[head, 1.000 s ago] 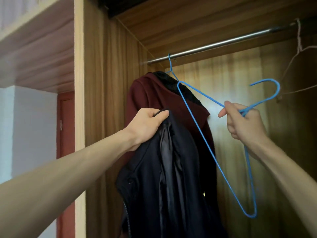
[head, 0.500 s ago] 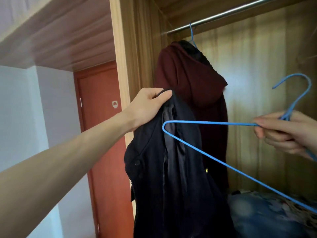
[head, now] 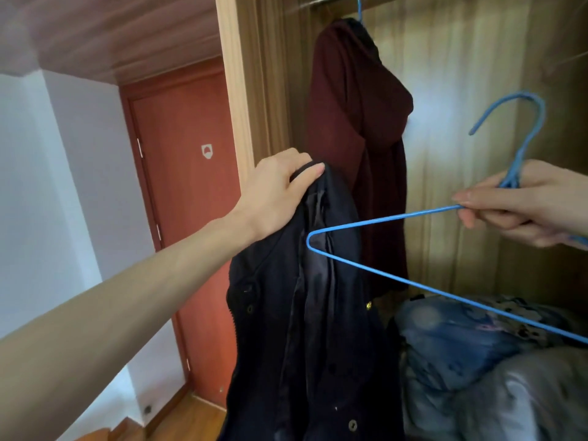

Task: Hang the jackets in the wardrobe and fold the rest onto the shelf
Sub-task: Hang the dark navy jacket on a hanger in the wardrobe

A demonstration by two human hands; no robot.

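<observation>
Hanger (head: 397, 218) and jacket were the pair that mattered: the blue wire hanger lay turned on its side, its long axis running roughly level across the view, one shoulder corner aimed leftward at the dark jacket (head: 302, 313) and already overlapping the exposed lining just below the collar. The right hand (head: 521, 208) held it at the neck where the hook rises, fingers curled tight around the twisted wire with the index finger laid along the upper arm of the frame; the hook itself stood up and clear above the knuckles. The left hand (head: 276, 192) gripped the jacket by its collar, thumb over the top edge and fingers closed behind the cloth, so the garment hung straight down from that fist in front of the wardrobe (head: 276, 74) opening, apart from the maroon hooded coat (head: 359, 122) that hung from its own blue hook further in. The hanger's corner was below and to the right of the left fingers, near them but not touching, and whether it had passed inside the jacket's opening or merely crossed in front could not be told. By my judgement the coming move depended on sliding that corner leftward into the shoulder, the right hand driving and the left keeping the collar open. Bundled bedding (head: 477, 361) lay on the wardrobe floor beneath.
</observation>
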